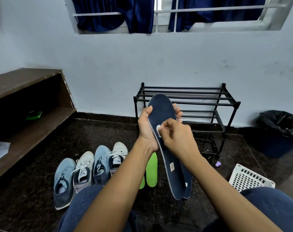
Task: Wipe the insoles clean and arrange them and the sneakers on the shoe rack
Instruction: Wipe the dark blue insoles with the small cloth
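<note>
From the head camera, looking down past the person's knees, the left hand [146, 128] grips a navy insole [160, 108] around its middle. The thumb hooks over the near edge and the fingers curl behind it, so that their tips show at the far edge. The insole is held up in the air in front of the black shoe rack [201, 97], toe end up. A second navy edge peeks out behind its heel, though I cannot tell whether that is another insole. The right hand [179, 138] has its fingers bunched, pinching a small white wipe [158, 128] against the insole's face. Two green insoles [151, 169] lie on the dark floor [109, 131], just beside the left forearm. To their left, four sneakers stand in a row, toes toward the person: a blue-grey sneaker [63, 181], a white sneaker [83, 171], a blue sneaker [101, 164] and another white one [118, 156]. The rack stands against the wall, with a bin lined in black [279, 131] to its right and a white basket [249, 178] nearer the person.
</note>
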The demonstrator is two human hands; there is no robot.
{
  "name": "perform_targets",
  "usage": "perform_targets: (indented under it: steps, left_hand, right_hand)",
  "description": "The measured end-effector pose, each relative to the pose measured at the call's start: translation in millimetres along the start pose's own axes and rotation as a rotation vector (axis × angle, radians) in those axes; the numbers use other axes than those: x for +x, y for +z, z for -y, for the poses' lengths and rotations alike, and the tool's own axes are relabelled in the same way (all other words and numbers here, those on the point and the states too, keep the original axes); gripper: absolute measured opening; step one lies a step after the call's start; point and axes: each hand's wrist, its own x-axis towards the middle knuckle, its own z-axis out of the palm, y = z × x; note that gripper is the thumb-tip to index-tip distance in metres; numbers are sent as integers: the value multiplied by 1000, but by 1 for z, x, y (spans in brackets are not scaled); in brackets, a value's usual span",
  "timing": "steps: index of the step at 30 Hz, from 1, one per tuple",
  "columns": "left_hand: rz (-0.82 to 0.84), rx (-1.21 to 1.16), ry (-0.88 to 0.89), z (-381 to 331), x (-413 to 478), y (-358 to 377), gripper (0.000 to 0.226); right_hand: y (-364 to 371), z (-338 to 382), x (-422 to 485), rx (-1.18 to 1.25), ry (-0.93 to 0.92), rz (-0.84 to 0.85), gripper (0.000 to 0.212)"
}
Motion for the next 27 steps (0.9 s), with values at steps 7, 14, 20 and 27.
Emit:
perform_targets:
  steps: [7,14,20,27]
  left_hand:
    - [-32,55,-8,0,1,0,68]
    - [-63,32,32,-10,8,-14,65]
    - [-105,-30,30,-9,12,-26,63]
    - [-189,-52,-30,12,22,-55,65]
  right_hand:
    - [0,-17,9,-400,113,-95,34]
    - [-27,-45,17,206,292,-247,18]
    - [-18,-70,-2,683,399,361,17]
    - [33,-92,-30,1020,542,321,10]
